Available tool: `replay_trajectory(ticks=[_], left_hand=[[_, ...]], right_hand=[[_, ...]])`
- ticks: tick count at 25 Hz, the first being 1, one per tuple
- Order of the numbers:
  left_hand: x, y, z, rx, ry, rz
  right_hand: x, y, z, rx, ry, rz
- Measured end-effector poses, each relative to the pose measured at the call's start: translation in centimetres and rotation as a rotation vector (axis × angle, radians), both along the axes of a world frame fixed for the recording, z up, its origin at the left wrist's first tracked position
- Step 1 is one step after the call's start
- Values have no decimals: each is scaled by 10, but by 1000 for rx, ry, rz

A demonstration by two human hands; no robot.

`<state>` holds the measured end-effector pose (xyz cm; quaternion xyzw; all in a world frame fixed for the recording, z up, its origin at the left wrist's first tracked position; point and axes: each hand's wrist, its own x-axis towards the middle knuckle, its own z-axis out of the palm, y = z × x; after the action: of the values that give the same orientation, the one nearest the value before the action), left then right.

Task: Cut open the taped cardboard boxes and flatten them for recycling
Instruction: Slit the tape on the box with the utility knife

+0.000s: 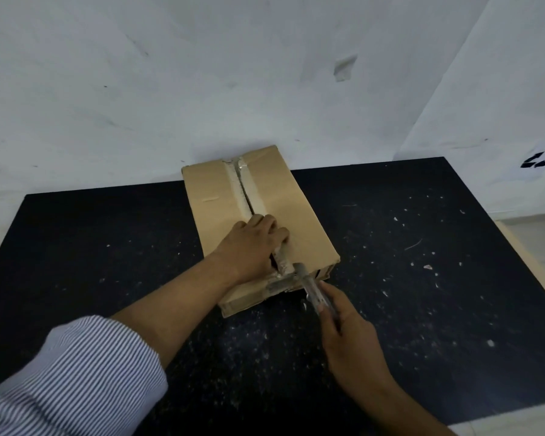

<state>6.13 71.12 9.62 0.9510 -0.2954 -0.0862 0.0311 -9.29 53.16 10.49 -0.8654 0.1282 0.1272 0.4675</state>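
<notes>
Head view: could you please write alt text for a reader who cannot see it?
A right hand holds a grey utility knife at the near end of a brown cardboard box on a black table; the left hand rests on its slit taped seam.

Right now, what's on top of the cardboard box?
The left hand rests on the cardboard box, across its tape seam; the seam beneath it is hidden. The cutter sits at the near edge.

Blue-and-white pinstriped sleeve (76, 372), rolled up the left forearm (177, 309), bare right forearm (390, 394)
</notes>
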Motion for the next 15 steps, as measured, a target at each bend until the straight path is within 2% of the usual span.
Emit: replay_trajectory(ticks=[3, 7, 15], left_hand=[[5, 3, -9, 37, -57, -147], [9, 7, -16, 30, 41, -167], [19, 9, -18, -49, 186, -155]], right_hand=[[5, -1, 4, -179, -6, 100], [1, -4, 16, -452, -50, 223], [7, -3, 30, -671, -35, 413]])
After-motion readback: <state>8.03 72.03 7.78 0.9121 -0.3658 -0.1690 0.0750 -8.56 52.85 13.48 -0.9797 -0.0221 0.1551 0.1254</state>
